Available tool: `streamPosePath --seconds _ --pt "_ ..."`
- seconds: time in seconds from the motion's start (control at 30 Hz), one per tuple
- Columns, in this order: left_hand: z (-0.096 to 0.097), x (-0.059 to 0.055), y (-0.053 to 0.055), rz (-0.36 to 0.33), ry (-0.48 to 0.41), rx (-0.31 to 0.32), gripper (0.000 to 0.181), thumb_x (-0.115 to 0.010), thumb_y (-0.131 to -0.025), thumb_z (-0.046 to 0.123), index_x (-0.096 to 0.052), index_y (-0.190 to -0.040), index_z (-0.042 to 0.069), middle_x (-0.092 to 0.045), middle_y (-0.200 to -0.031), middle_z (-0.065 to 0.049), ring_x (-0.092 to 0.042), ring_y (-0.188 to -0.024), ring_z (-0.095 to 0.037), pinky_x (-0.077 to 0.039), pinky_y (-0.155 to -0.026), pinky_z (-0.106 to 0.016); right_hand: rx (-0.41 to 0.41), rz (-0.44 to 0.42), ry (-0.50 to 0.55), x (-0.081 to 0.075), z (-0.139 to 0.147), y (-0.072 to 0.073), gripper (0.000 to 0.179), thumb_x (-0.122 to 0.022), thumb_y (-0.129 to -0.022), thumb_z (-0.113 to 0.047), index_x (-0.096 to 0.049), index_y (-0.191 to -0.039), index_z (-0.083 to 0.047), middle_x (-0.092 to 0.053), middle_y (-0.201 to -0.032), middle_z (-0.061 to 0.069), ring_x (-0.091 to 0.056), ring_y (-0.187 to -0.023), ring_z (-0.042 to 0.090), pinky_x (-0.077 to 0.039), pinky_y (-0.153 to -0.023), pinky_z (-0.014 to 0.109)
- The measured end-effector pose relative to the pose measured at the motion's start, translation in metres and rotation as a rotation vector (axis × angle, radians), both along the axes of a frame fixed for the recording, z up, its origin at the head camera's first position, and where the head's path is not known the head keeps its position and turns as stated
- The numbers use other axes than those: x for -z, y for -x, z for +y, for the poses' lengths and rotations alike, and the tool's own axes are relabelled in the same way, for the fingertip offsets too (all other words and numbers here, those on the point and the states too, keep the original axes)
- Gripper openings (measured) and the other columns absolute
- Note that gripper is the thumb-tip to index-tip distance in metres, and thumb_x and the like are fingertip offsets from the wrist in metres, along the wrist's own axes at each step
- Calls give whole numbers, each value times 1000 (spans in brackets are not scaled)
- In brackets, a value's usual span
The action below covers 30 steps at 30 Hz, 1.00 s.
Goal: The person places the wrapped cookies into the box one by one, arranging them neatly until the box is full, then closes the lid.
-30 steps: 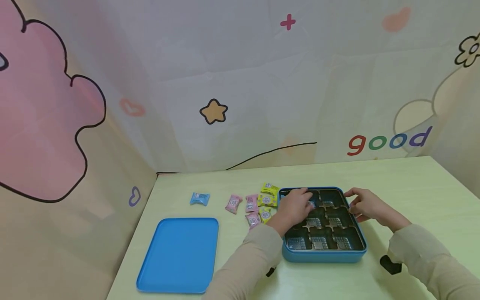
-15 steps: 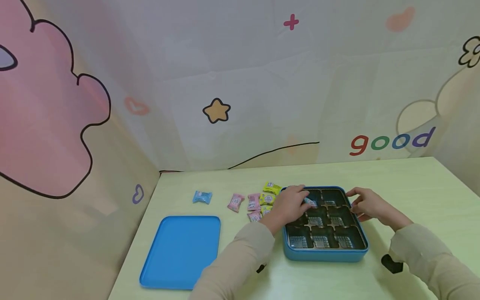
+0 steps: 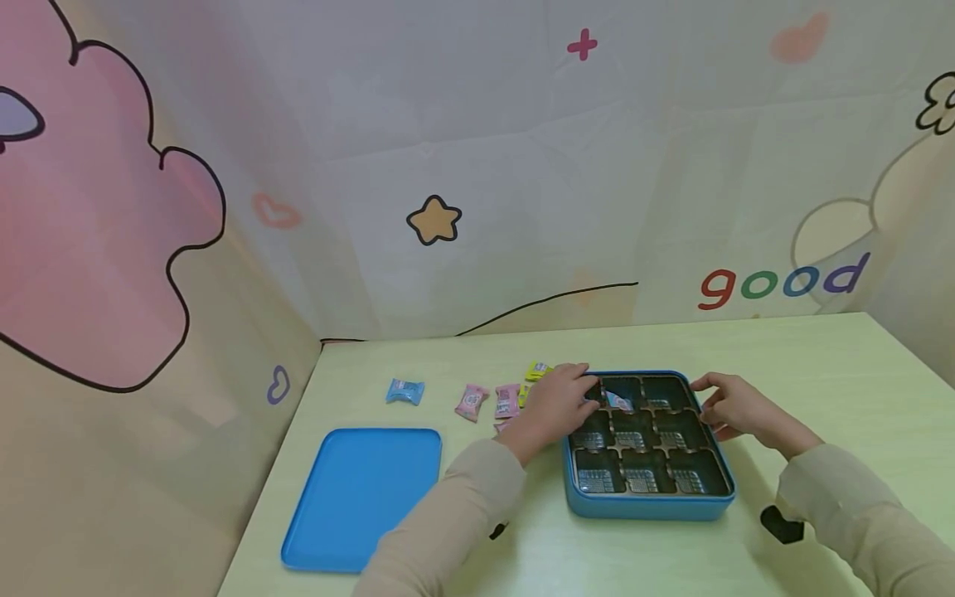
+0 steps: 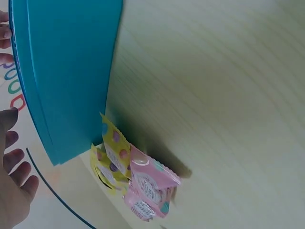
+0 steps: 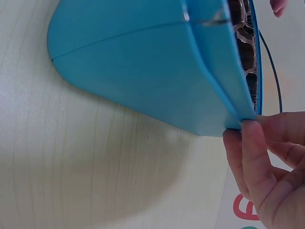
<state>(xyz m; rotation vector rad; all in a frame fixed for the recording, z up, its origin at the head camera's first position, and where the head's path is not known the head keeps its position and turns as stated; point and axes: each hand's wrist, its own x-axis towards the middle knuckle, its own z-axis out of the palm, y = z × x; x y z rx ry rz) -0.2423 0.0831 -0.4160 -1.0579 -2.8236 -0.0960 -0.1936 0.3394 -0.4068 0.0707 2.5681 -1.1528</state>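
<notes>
A blue tin (image 3: 649,507) with a black divided insert (image 3: 666,444) stands on the table. A blue-wrapped candy (image 3: 618,401) lies in the insert's back middle compartment. My left hand (image 3: 555,404) hovers at the tin's back left corner, partly covering the back left compartment. In the left wrist view its fingers (image 4: 20,174) are loosely bent and hold nothing. My right hand (image 3: 739,408) grips the tin's right rim, thumb against the outer wall in the right wrist view. Left of the tin, pink candies (image 3: 472,402) and yellow candies (image 3: 537,371) lie close together, some hidden behind the left hand.
A flat blue lid (image 3: 366,497) lies at the front left of the table, its corner overlapped by the left sleeve. Behind it lies another blue-wrapped candy (image 3: 405,391). A printed cloth backdrop (image 3: 522,207) rises along the table's back edge.
My left hand has drawn left from above the insert to the tin's left edge, uncovering the blue candy in the back middle compartment. My right hand stays on the rim.
</notes>
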Motion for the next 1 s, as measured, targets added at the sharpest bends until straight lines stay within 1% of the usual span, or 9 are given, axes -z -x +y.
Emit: streamPosePath --seconds 0.4,0.53,0.7,0.83,1.0 --pt "-18 -2 2 11 16 -25 42 -46 -89 41 -49 -126 22 -41 -137 2 -37 -126 -13 -33 -103 -27 -8 5 -5 0 0 -1 47 -48 -82 2 -30 -124 13 -52 -93 24 -56 -68 17 -53 -61 35" --pt "-23 -3 2 16 26 -23 41 -46 -90 40 -49 -127 22 -40 -138 1 -37 -126 -13 -34 -102 -28 -5 0 -8 0 -1 -1 46 -48 -82 2 -30 -124 13 -52 -93 23 -57 -68 17 -53 -61 35" --pt "-29 -6 1 9 11 -27 40 -46 -90 38 -49 -126 20 -41 -137 1 -38 -126 -14 -34 -102 -30 -5 -5 -4 -2 -1 -1 46 -48 -83 2 -30 -124 13 -51 -92 23 -56 -69 17 -53 -61 35" --pt "-35 -8 1 2 8 -30 41 -44 -90 40 -49 -125 20 -40 -137 2 -38 -126 -14 -34 -102 -29 -11 -1 -3 -1 -1 -1 46 -48 -83 2 -30 -123 13 -51 -92 23 -56 -69 17 -53 -61 35" --pt "-43 -10 2 -10 -7 -41 41 -47 -89 39 -50 -125 19 -41 -137 1 -37 -126 -15 -34 -102 -30 -14 -2 -5 0 0 0 46 -48 -83 2 -29 -124 13 -51 -93 24 -56 -69 17 -53 -61 34"
